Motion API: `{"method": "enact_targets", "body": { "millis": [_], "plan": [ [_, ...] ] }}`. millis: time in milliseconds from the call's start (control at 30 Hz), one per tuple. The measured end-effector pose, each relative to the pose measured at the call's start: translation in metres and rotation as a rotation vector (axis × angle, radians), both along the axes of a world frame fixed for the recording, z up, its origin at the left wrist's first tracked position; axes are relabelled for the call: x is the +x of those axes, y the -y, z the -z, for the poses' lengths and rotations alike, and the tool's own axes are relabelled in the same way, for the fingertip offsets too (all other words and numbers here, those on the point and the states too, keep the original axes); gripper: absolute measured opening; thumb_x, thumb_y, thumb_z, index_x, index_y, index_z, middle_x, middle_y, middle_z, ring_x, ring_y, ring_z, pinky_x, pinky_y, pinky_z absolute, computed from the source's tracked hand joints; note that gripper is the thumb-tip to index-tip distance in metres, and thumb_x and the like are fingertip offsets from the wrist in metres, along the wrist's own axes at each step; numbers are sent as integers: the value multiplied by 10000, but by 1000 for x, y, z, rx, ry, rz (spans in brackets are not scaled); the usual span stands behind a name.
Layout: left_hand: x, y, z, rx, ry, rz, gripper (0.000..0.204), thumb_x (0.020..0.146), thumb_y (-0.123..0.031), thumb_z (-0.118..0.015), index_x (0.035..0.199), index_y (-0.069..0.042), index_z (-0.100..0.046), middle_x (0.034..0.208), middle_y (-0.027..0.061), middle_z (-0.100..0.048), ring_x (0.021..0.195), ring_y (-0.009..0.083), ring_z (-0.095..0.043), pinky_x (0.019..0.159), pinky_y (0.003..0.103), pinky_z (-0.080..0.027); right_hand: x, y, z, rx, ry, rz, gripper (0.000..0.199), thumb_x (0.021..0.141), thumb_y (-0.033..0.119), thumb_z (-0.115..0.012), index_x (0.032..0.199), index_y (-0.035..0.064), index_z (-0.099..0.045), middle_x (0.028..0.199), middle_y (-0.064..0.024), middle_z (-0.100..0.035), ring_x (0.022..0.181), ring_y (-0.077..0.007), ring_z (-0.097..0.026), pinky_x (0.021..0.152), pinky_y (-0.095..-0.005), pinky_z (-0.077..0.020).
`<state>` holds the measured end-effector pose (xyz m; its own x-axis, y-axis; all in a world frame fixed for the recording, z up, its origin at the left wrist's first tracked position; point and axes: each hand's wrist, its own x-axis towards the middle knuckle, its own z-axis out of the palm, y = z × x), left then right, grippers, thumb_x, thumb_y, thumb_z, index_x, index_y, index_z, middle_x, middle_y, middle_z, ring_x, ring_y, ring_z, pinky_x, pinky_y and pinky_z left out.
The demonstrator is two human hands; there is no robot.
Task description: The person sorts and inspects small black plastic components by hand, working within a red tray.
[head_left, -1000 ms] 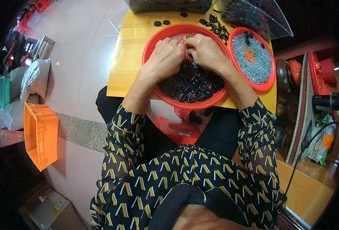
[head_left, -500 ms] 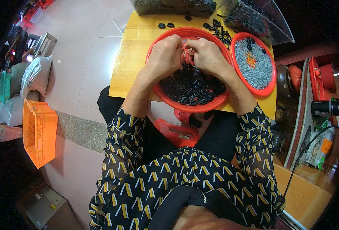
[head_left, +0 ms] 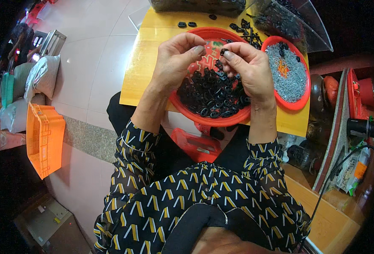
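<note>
Over the large red round tray (head_left: pixel 176 101), my two hands are held a short way apart. My right hand (head_left: pixel 250 67) pinches a small black plastic piece (head_left: pixel 223 51) between thumb and forefinger. Opposite it, my left hand (head_left: pixel 176 59) has its thumb and forefinger drawn close together; whatever they hold, if anything, is too small to make out. Below lies a heap of small black plastic parts (head_left: pixel 212 95), many with oval holes. The tray's printed red floor shows bare behind the heap.
A smaller red tray (head_left: pixel 297 106) at the right holds silvery screw-like pieces (head_left: pixel 288 82) and some orange bits (head_left: pixel 283 68). Loose black parts (head_left: pixel 187 24) lie on the yellow table (head_left: pixel 142 63). Clear bins (head_left: pixel 280 21) stand behind. An orange crate (head_left: pixel 47 139) is at left.
My hands, earlier close together low over the tray, have moved apart. The black piece now shows in my right fingers, and more of the tray's printed floor is visible.
</note>
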<state>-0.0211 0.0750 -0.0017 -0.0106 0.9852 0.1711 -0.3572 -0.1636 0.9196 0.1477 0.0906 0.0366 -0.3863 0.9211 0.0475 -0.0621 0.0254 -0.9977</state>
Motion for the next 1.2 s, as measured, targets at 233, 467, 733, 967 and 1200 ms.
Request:
{"method": "enact_targets", "body": {
  "millis": [233,467,733,967,1200],
  "plan": [
    [2,1,0,-13,52,7,184,805,-54,-527,967,27,-500,772,43,-566,694,93,-538,630,206,-438,-1,4,9,34,-31,49,105,798,80,-563,851,-3,-601,664,-3,-567,553,-41,-490,497,-168,-398],
    [4,9,-6,-13,77,22,211,807,-50,-513,985,40,-443,717,55,-549,620,94,-524,555,202,-431,-11,14,6,-51,-67,52,100,777,64,-577,852,-2,-574,651,-3,-560,553,-40,-501,475,-162,-398],
    [8,11,-9,-33,54,30,179,792,-33,-506,941,35,-434,666,45,-533,569,83,-505,511,201,-418,-13,20,1,-44,-34,62,74,769,48,-569,822,-2,-560,657,-5,-559,539,-36,-497,457,-155,-386],
    [7,12,-8,13,13,64,160,792,-37,-499,924,26,-433,657,32,-523,568,74,-494,522,197,-408,-14,20,3,-43,3,57,63,770,56,-566,813,10,-563,659,3,-561,548,-33,-503,458,-160,-395],
    [8,12,-10,25,-57,52,154,795,-35,-493,922,24,-431,656,25,-517,577,72,-491,524,195,-401,-13,19,4,-21,40,50,60,770,66,-569,809,21,-568,665,9,-564,558,-29,-506,471,-160,-401]
  ]
}}
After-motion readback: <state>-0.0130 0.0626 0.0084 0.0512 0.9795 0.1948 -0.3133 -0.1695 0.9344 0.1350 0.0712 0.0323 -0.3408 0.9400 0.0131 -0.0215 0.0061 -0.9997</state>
